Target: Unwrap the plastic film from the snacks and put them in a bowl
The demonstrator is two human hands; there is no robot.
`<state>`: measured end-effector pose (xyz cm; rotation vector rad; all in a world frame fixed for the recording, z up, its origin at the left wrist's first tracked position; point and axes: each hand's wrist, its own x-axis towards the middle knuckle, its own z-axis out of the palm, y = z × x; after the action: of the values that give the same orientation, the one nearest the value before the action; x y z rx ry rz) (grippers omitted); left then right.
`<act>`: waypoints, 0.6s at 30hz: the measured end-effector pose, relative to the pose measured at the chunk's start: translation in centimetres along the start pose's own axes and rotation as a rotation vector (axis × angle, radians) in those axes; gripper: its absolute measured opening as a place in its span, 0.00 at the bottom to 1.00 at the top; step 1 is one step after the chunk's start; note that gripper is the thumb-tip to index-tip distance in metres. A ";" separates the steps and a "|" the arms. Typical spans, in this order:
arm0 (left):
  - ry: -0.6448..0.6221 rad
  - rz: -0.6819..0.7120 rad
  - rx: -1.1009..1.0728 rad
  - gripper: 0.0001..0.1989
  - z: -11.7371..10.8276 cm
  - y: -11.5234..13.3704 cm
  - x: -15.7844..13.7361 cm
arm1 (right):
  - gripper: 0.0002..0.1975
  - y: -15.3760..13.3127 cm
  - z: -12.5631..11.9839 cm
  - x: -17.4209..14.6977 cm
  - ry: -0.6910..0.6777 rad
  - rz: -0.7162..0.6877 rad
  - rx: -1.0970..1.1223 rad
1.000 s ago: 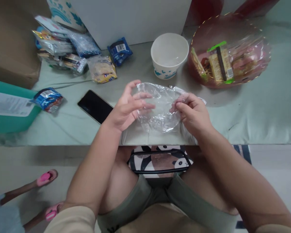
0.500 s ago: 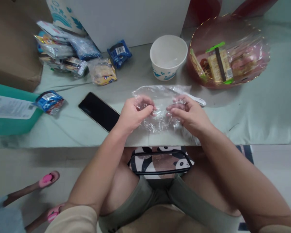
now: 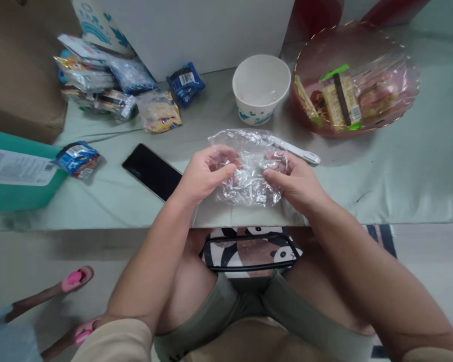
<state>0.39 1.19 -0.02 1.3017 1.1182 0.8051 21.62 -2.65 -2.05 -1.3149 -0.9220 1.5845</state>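
A crumpled sheet of clear plastic wrap [image 3: 249, 183] is bunched between my two hands, just above the table's front part. My left hand [image 3: 211, 171] grips its left side, fingers curled and thumb pointing inward. On the opposite side my right hand [image 3: 292, 178] pinches the plastic between thumb and fingers. Behind my right fingers lies a white plastic utensil [image 3: 302, 153], partly hidden, so its kind does not show. A white paper bowl [image 3: 261, 88] with a blue pattern stands upright beyond my hands. To the left of my left hand a black phone [image 3: 151, 171] lies flat.
A pink gold-rimmed bowl [image 3: 300, 108] at the right holds wrapped snacks. Packaged snacks [image 3: 94, 78] are piled at the back left, near blue packets [image 3: 186, 83]. A green container [image 3: 18, 196] stands far left. Another person's feet in pink shoes [image 3: 77, 278] are on the floor.
The plastic has been gathered into a more compact bunch, and my right hand has closed in on its edge. The left hand has shifted slightly left. The other things stay put.
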 end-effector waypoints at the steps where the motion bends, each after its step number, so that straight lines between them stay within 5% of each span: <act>1: 0.008 -0.002 -0.013 0.12 -0.2 -0.1 0.1 | 0.22 0.1 -0.1 0.1 0.027 -0.024 0.001; 6: 0.028 -0.031 -0.076 0.14 -1.2 -0.3 0.2 | 0.28 0.2 -0.4 0.5 0.108 -0.061 0.086; 11: -0.112 -0.066 -0.145 0.12 -1.2 0.2 -0.1 | 0.22 -0.4 0.0 0.1 -0.083 0.092 0.037; 15: -0.257 -0.122 -0.203 0.16 -1.0 0.1 -0.1 | 0.24 -0.6 0.5 -0.3 -0.124 0.027 0.075; 18: -0.235 -0.158 -0.107 0.10 -0.9 0.0 0.0 | 0.21 -0.6 0.4 -0.3 -0.127 0.018 0.086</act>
<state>-0.49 1.50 0.06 1.1699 0.9634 0.5709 21.30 -2.76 -1.35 -1.1771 -0.9107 1.7186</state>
